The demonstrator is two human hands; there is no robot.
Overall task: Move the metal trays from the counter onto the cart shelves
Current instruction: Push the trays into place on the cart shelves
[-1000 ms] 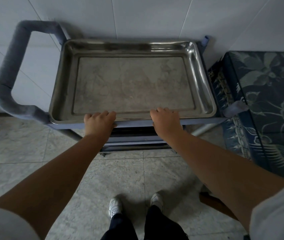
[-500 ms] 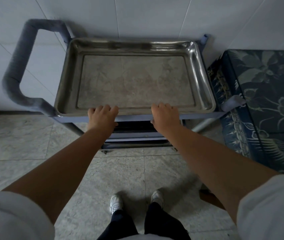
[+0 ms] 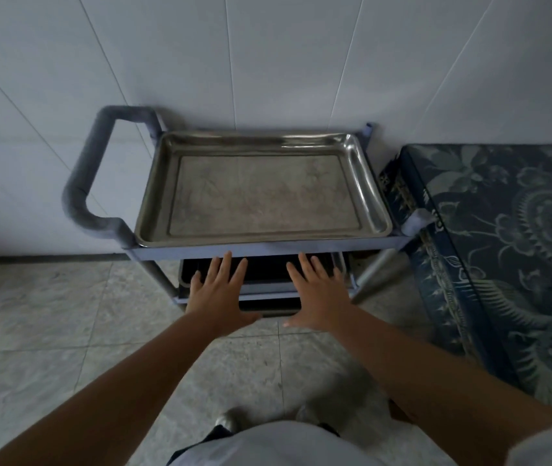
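Your left hand and right hand are both flat with fingers spread, holding nothing, hovering just near of the cart and apart from it. One metal tray already sits level on the top shelf, long axis running left to right, filling it; the lower shelf holds something dark you can't make out. No worktop shows, so how many trays remain is unknowable here.
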